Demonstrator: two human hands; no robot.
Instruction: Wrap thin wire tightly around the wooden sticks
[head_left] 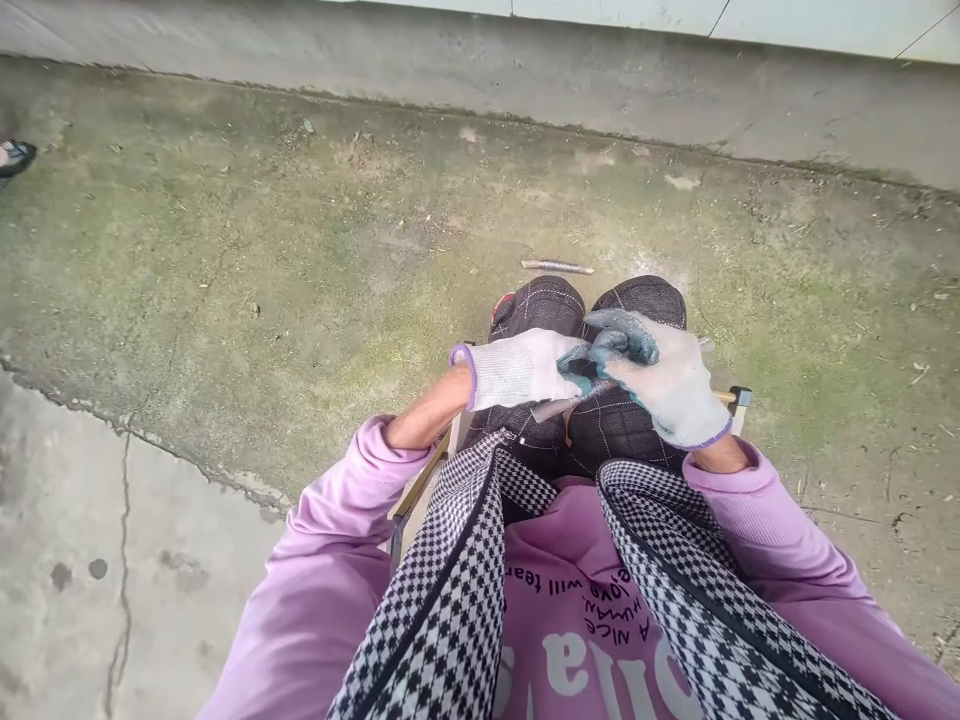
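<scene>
Both my hands wear white knit gloves with blue-green coated fingers and purple cuffs, and they meet above my knees. My left hand (536, 367) is closed in a pinch, its fingertips touching those of the other hand. My right hand (652, 362) is closed too, with its fingers curled. A thin, flat grey-brown strip (555, 408) slants out beneath the gloved fingers toward the lower left. It appears gripped between the two hands; its exact kind cannot be made out, and its right end is hidden by the right glove.
A short stick-like piece (557, 266) with a dark wrapped middle lies on the mossy ground past my knees. A low concrete ledge (450, 60) runs along the back. Someone's shoe (16, 157) shows at the left edge. Parts of a chair frame (739, 400) flank my legs.
</scene>
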